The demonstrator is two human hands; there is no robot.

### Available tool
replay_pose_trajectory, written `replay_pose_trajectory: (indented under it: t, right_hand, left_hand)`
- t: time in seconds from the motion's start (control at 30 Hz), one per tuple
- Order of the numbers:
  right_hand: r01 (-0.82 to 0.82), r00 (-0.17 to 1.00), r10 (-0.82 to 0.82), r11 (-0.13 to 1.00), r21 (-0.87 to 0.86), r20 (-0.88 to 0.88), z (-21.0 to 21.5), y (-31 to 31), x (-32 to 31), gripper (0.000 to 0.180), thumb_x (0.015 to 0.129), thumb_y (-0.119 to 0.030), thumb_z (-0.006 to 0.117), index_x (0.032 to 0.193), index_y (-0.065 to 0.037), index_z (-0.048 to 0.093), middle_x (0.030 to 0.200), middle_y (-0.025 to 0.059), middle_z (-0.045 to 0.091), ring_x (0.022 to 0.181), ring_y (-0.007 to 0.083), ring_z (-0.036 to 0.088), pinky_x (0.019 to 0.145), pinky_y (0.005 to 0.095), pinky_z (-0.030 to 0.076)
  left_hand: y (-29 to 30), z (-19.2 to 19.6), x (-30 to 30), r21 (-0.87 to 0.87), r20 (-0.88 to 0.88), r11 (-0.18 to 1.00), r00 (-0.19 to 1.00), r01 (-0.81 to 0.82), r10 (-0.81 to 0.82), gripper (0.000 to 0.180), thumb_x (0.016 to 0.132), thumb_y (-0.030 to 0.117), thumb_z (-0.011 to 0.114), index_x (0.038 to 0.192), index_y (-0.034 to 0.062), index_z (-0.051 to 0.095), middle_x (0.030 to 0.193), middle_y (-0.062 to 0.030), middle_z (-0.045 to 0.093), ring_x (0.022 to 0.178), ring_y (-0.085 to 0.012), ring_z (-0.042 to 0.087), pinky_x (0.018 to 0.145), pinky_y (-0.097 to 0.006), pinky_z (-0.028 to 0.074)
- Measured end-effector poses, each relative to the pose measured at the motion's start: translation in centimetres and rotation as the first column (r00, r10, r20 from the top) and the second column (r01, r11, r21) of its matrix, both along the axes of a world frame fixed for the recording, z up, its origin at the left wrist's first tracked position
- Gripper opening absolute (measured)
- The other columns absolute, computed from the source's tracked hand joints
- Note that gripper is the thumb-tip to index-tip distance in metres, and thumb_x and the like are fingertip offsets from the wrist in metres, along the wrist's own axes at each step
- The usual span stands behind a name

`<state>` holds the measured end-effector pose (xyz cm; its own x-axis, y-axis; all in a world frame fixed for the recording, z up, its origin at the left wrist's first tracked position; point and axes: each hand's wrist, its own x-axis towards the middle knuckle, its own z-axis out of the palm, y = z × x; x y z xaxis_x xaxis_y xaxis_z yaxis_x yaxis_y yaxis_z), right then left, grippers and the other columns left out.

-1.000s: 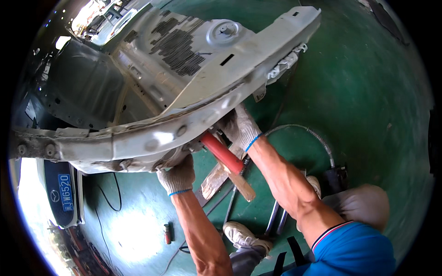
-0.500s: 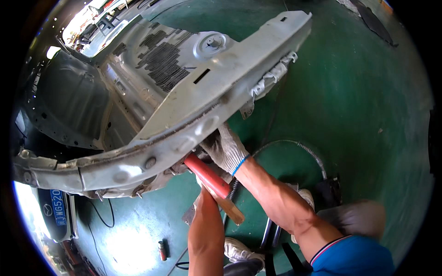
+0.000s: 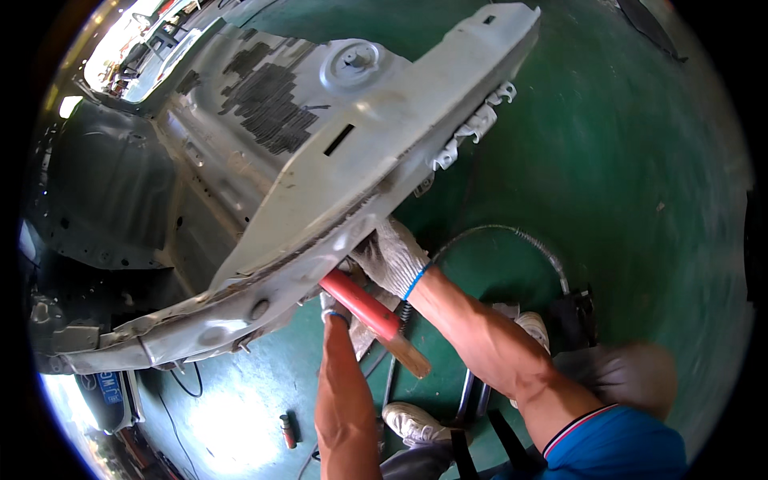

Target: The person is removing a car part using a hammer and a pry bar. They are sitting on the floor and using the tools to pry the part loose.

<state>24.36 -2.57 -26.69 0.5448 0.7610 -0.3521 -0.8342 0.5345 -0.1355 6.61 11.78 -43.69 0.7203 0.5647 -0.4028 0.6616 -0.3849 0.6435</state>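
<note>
A bare grey car body section [image 3: 400, 144] slants across the upper left and middle. Under its near edge, a red cylinder [image 3: 360, 302] slopes down to the right, with a piece of wood [image 3: 410, 357] at its lower end. My right hand [image 3: 394, 258], in a knitted glove with a blue cuff, reaches up beneath the edge; its fingers are hidden. My left hand [image 3: 332, 306], also gloved, is just below the edge, left of the cylinder. The cylinder and panel cover most of it, so its grip does not show.
A spring-guarded hose [image 3: 512, 230] arcs over the green floor to a dark device [image 3: 578, 316] at the right. A small red-and-dark cylinder [image 3: 288, 432] stands or lies on the floor at lower left. My shoe [image 3: 416, 422] is near the bottom. Metal brackets [image 3: 472, 128] jut from the panel.
My left hand has shifted left from behind the red cylinder, so part of its glove now shows. The car body sits farther left in view. My right hand stays under the edge.
</note>
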Motion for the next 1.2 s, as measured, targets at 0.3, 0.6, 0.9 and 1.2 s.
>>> replay_pose_trajectory:
  t: [0.3,0.6,0.9,1.2]
  right_hand:
    - [-0.011,0.999,0.01,0.999,-0.044,-0.03,-1.0,0.1,1.0,0.035,0.095,-0.052,0.073,0.105,-0.021,0.06,0.089,-0.0027,0.051,0.086,0.0163,0.053,0.083,0.0391,0.048]
    - [-0.013,1.0,0.013,1.0,-0.023,-0.023,-1.6,0.1,0.5,0.035,0.102,-0.036,0.065,0.126,-0.011,0.06,0.121,0.0053,0.063,0.112,0.0187,0.062,0.096,0.0368,0.057]
    - [-0.109,0.993,0.113,0.98,0.167,-0.017,-2.3,0.5,-0.5,0.024,0.097,-0.025,0.07,0.116,-0.012,0.063,0.115,0.0039,0.063,0.106,0.0184,0.062,0.093,0.0369,0.056]
    - [-0.053,0.995,0.06,0.995,0.085,-0.076,-0.8,0.4,0.2,0.027,0.096,-0.035,0.075,0.113,-0.016,0.066,0.088,-0.0025,0.061,0.077,0.0129,0.057,0.066,0.0301,0.05]
  left_hand:
    - [0.3,-6.4,-2.6,-0.633,0.344,0.734,0.759,-0.246,0.552,0.019,0.097,0.02,0.064,0.111,0.0086,0.068,0.097,-0.0063,0.071,0.088,-0.022,0.067,0.08,-0.041,0.056]
    - [2.4,-12.6,-3.6,-0.848,0.102,0.289,0.399,-0.443,0.911,0.027,0.103,0.036,0.055,0.112,0.0126,0.065,0.094,-0.0086,0.07,0.082,-0.0255,0.065,0.077,-0.042,0.057]
    - [1.3,-5.5,-4.1,-0.671,0.185,0.499,0.528,-0.548,0.829,0.021,0.099,0.025,0.061,0.108,0.0075,0.07,0.092,-0.0072,0.073,0.081,-0.0221,0.066,0.076,-0.04,0.055]
    - [0.6,2.1,-7.2,-0.354,0.14,0.761,0.773,-0.544,0.618,0.048,0.083,0.009,0.076,0.126,-0.0082,0.063,0.109,-0.0142,0.072,0.097,-0.023,0.068,0.089,-0.036,0.055]
